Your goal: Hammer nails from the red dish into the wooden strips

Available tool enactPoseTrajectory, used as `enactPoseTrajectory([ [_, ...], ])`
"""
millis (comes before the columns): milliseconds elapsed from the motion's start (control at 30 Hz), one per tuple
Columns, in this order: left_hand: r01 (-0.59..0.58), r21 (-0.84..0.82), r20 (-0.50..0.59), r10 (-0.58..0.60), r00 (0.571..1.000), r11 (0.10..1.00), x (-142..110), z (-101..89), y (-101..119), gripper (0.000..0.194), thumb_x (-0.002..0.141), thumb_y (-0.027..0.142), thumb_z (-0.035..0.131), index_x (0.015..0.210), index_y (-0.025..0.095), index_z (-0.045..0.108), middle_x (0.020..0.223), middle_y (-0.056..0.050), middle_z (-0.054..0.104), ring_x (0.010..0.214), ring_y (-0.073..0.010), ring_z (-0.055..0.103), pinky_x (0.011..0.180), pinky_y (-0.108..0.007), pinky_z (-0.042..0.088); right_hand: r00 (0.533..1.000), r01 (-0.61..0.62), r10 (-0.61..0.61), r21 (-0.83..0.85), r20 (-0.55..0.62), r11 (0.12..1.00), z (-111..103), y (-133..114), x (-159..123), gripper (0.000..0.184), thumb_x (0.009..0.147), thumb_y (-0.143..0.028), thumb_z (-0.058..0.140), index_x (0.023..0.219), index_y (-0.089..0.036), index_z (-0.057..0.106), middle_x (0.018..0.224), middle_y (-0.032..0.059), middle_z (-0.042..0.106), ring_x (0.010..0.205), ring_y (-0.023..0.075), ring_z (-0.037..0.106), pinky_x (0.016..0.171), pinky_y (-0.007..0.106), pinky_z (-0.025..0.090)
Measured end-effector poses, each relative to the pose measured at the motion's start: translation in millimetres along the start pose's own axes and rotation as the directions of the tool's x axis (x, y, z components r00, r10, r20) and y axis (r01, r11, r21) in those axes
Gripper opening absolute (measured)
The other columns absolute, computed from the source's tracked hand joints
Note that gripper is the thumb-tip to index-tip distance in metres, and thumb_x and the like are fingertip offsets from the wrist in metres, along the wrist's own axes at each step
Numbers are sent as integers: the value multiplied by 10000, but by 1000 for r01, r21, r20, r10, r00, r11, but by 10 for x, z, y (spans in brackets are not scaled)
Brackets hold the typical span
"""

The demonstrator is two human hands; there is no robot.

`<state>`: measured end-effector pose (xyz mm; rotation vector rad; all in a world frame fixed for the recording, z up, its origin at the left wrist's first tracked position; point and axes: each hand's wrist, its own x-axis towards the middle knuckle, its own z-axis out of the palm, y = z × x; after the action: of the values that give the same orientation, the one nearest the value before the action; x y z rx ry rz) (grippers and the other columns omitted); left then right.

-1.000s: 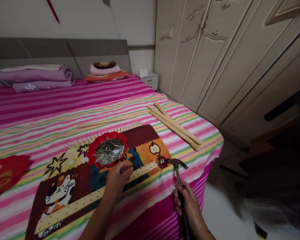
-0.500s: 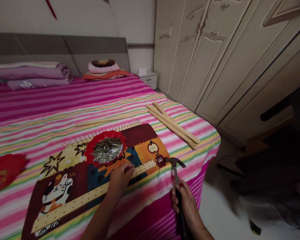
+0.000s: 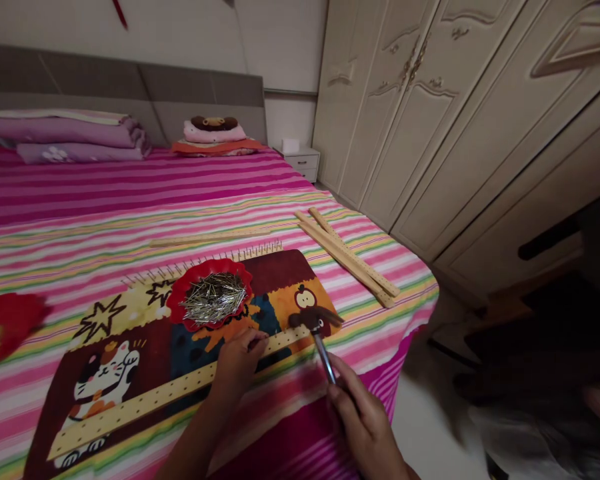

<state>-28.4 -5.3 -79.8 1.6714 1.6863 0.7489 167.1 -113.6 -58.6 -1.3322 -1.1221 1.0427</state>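
My left hand [image 3: 243, 357] rests on a perforated wooden strip [image 3: 167, 398], thumb and fingertips pinched together over it. Whatever is between those fingertips is too small to make out. A claw hammer [image 3: 324, 357] is gripped by its handle in my right hand [image 3: 363, 413]. Its head, blurred by motion, hangs over the right end of the strip, where a few nails stood upright a moment ago. The strip lies across a patterned mat [image 3: 150, 347]. Behind my left hand, a red scalloped bowl [image 3: 176, 297] full of loose nails [image 3: 215, 298] sits on the mat.
A second strip studded with upright nails [image 3: 260, 251] lies along the mat's far edge. More wooden strips [image 3: 347, 257] lie crossed at the right, another [image 3: 205, 237] farther back. A red object [image 3: 7, 327] is at the left. The bed edge drops to the floor at right.
The hammer has swung left and forward from beside the mat to over the strip's right end, my right hand moving with it. My left hand stays pinched in place; the view has shifted slightly.
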Motion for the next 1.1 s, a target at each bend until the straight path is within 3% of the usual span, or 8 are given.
enactPoseTrajectory([
  [67, 1, 20, -1, 0, 1000, 1000, -4, -1, 13, 135, 700, 306, 541, 679, 240, 657, 752, -1, 677, 711, -164, 602, 674, -269, 432, 975, 146, -121, -124, 188, 981, 34, -175, 62, 374, 869, -289, 502, 1236, -294, 578, 1002, 52, 690, 1004, 249, 613, 888, 387, 462],
  [167, -5, 70, 6, 4, 1000, 998, -14, -7, 32, 143, 716, 300, 537, 651, 229, 643, 673, 5, 629, 662, -156, 578, 645, -265, 417, 925, 250, -165, -221, 342, 943, 101, -269, 136, 421, 889, -215, 434, 1295, -283, 519, 1105, 72, 666, 1021, 256, 611, 897, 402, 457],
  [333, -12, 89, -9, 13, 1000, 996, -29, 9, 30, 128, 717, 255, 540, 626, 218, 621, 669, 8, 613, 667, -151, 563, 644, -259, 406, 914, 279, -139, -343, 382, 897, 141, -209, 148, 450, 888, -203, 418, 1333, -231, 476, 1033, 105, 680, 902, 263, 648, 784, 386, 511],
  [633, -20, 107, 2, 20, 1000, 994, -32, 26, 4, 152, 736, 249, 511, 650, 204, 628, 674, -1, 604, 678, -152, 563, 649, -263, 400, 889, 342, -167, -375, 427, 862, 123, -242, 158, 441, 895, -207, 396, 1331, -195, 463, 1086, 116, 669, 1020, 240, 621, 877, 360, 488],
  [767, -21, 51, 6, 21, 1000, 998, -32, 18, 5, 161, 739, 277, 507, 691, 214, 647, 739, -6, 644, 713, -150, 579, 693, -269, 416, 965, 188, -131, -252, 227, 949, 67, -221, 105, 392, 895, -292, 448, 1277, -251, 527, 1079, 76, 671, 1045, 230, 604, 889, 333, 472],
  [833, -13, 44, 6, 13, 1000, 999, -32, 26, 6, 160, 732, 275, 506, 694, 213, 648, 737, -6, 645, 703, -150, 579, 694, -274, 424, 999, 31, -29, -119, 21, 992, 36, -163, 85, 371, 862, -361, 517, 1213, -258, 579, 910, 48, 688, 848, 203, 658, 745, 287, 528],
  [967, -7, 42, 9, 7, 1000, 999, -30, 38, -1, 154, 705, 253, 513, 729, 202, 656, 734, -14, 640, 678, -150, 580, 670, -278, 442, 910, -249, 329, 300, -253, 921, -15, 108, 98, 561, 760, -470, 627, 1253, -238, 497, 587, -49, 561, 401, 114, 479, 307, 192, 381],
  [1100, -57, 44, -37, 58, 998, 997, 8, -104, -58, 203, 719, 245, 480, 803, 213, 662, 777, -15, 652, 676, -148, 595, 652, -274, 460, 872, -261, 416, 472, -259, 842, -59, 467, 114, 652, 655, -482, 712, 1199, -214, 471, 560, -58, 552, 374, 102, 415, 258, 173, 316],
])
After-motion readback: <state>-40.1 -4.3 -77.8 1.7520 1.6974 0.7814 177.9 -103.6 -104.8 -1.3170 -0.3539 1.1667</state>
